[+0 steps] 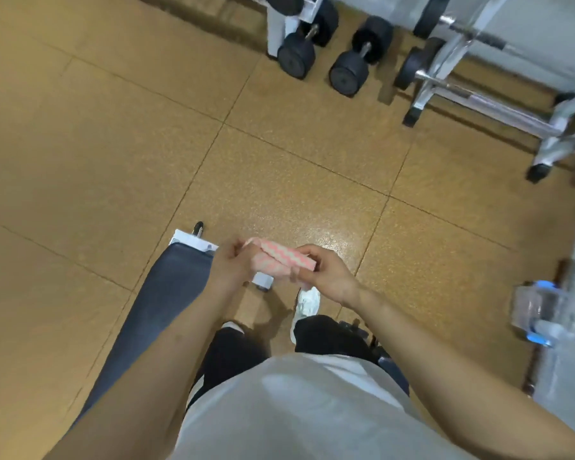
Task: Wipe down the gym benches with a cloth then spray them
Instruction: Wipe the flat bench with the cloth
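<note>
A folded pink-and-white patterned cloth (pixel 278 258) is held between both hands in front of my body. My left hand (pixel 234 265) grips its left end and my right hand (pixel 326 275) pinches its right end. Below my left forearm runs a dark padded gym bench (pixel 161 300) with a white metal frame end (pixel 193 242) at its far tip. A clear spray bottle with blue parts (pixel 538 315) lies at the right edge on a grey surface.
Two black dumbbells (pixel 352 56) lie on the tan rubber floor at the top, beside a white rack (pixel 283 18). A white bench frame with a barbell (pixel 478 94) stands top right. My white shoe (pixel 307 305) shows below the hands.
</note>
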A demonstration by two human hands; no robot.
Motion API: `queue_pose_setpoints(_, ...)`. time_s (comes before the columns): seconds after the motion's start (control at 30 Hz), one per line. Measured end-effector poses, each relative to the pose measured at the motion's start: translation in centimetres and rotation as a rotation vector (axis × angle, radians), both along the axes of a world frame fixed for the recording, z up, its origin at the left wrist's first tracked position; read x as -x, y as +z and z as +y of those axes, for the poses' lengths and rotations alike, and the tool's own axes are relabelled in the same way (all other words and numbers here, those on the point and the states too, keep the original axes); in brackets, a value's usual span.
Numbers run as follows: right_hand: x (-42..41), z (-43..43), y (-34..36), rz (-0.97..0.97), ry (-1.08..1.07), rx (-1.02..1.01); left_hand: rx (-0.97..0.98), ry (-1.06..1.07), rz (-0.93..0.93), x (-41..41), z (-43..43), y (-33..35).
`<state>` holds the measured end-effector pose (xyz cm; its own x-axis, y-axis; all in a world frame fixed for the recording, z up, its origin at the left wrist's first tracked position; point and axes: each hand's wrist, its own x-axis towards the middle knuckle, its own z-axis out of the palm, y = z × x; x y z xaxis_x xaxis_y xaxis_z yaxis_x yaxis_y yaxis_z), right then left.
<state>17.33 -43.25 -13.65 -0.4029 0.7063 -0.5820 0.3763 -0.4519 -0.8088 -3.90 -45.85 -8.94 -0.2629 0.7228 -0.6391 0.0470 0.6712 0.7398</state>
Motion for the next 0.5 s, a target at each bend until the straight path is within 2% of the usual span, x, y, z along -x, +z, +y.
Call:
queue_pose_setpoints(0.13,-7.4,2.3,2.4,-0.025,-0.236,-0.051,-0.020,-0.210,0.039,-8.1,5.3,1.4)
queue_pose_setpoints(0.27,-13.6,4.3,4.3,0.058,-0.548,0.016,0.023,-0.477,-0.013,-16.2,9.8,2.3)
queue_pose_setpoints(0.4,-18.7,6.4,5.6,0.102,-0.833,0.063,0.042,-0.686,-0.183,-23.6,13.3,2.2)
queue_pose_setpoints(0.5,-22.1,7.4,5.6,0.082,-0.970,0.059,0.063,-0.870,-0.207,-28.5,16.7,1.0)
